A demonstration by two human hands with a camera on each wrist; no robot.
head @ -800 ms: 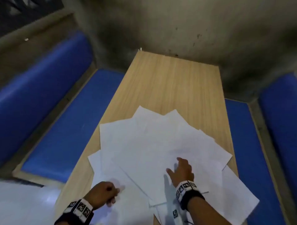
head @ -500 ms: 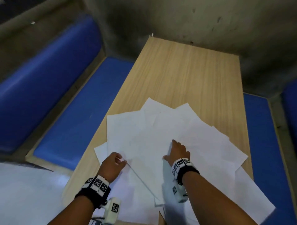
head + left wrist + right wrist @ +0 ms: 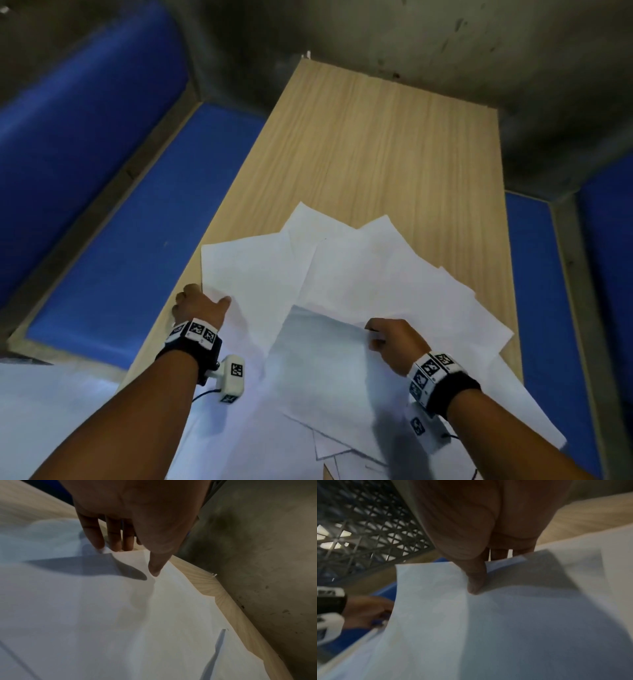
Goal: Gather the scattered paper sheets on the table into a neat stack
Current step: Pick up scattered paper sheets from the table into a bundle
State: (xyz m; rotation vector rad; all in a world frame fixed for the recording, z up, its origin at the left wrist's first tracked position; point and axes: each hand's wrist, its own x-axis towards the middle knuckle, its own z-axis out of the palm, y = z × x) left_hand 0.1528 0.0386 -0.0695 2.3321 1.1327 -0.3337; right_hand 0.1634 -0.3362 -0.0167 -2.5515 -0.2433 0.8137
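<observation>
Since half a second ago, one sheet point(image 3: 329, 363) at lower centre has been pinched and raised by the right hand point(image 3: 394, 342), while the left hand point(image 3: 198, 308), fingers straight, has been moved to the fanned paper sheets' point(image 3: 342, 274) left edge, so gathering is judged begun.

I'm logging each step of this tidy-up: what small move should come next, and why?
Probably the right hand should carry the lifted sheet it pinches onto the sheet under the left hand. The other sheets lie fanned across the table, and the left hand is already at that sheet's edge.
</observation>
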